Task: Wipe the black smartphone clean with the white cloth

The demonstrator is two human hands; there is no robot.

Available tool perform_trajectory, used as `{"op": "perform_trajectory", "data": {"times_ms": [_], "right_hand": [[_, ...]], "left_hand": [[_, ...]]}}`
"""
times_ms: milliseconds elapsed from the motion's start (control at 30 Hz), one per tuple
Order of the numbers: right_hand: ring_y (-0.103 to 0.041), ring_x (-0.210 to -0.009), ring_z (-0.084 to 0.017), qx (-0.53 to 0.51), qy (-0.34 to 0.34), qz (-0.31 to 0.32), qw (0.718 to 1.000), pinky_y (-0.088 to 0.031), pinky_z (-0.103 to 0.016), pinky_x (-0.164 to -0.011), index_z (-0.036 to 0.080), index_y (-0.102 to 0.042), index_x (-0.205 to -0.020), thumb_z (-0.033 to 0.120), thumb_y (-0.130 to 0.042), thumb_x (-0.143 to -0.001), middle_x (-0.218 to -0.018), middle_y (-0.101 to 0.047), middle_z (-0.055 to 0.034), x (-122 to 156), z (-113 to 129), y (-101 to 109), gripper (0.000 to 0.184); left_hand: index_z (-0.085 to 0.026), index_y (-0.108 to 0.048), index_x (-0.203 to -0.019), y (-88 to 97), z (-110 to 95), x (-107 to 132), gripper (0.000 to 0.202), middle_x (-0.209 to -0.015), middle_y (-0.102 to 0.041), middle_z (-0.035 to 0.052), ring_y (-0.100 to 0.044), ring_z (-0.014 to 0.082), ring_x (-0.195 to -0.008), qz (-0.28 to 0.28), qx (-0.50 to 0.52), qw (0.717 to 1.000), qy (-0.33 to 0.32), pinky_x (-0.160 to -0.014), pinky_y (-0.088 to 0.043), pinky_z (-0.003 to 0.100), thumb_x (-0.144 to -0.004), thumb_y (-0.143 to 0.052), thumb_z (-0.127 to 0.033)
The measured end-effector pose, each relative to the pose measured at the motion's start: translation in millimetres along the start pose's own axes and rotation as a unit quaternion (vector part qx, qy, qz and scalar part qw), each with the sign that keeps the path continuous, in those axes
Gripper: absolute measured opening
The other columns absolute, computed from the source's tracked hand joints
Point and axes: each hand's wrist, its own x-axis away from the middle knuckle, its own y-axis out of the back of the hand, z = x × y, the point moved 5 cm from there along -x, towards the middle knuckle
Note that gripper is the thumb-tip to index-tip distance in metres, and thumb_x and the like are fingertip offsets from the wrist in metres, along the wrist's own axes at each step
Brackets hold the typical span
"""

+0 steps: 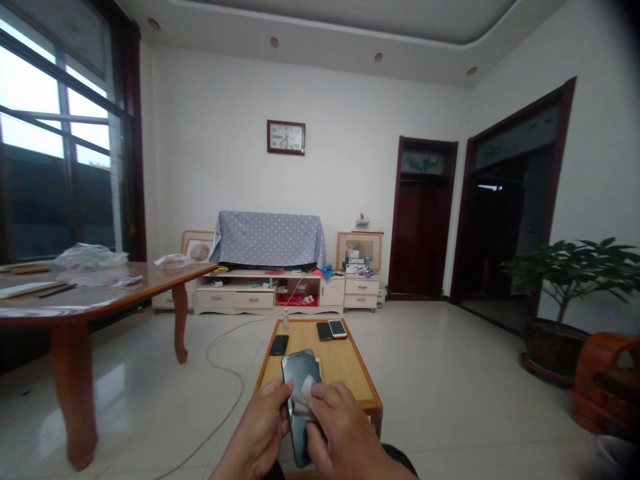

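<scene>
A smartphone [299, 368] with a dark, reflective screen is held up, tilted, above the near end of the low wooden table. My left hand [263, 423] is closed round its left edge, the thumb lying on the rim. In the fingers of my right hand [345, 427] a small white wipe [308, 385] is pinched and rests against the screen. Whether the wipe is cloth or paper I cannot tell. Beyond the held phone, a black phone [279, 345] lies at the table's left edge. Part of a pale thing behind the held phone is hidden.
On the low table [353, 370] lie a dark phone [324, 331] and a white-framed phone [338, 329], near a small clear bottle [286, 319]. A cable [242, 387] runs across the floor at left. A larger table [150, 280] stands left, a potted plant [560, 333] right.
</scene>
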Motion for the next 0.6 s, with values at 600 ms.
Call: {"op": "perform_trajectory", "data": {"times_ms": [600], "right_hand": [[-0.062,-0.089,-0.025,0.026,0.122,-0.004,0.992,-0.053,-0.038,-0.079,0.020,-0.067,-0.106,0.012,-0.060,-0.090,-0.104,-0.072,-0.0095,19.3,14.9,-22.7,0.019]], "left_hand": [[-0.016,-0.062,-0.084,2.4,4.7,3.5,0.026,-0.072,-0.067,0.0007,-0.061,0.0138,-0.066,0.001,0.001,1.000,0.017,-0.060,-0.044,0.023,-0.076,-0.080,-0.034]]}}
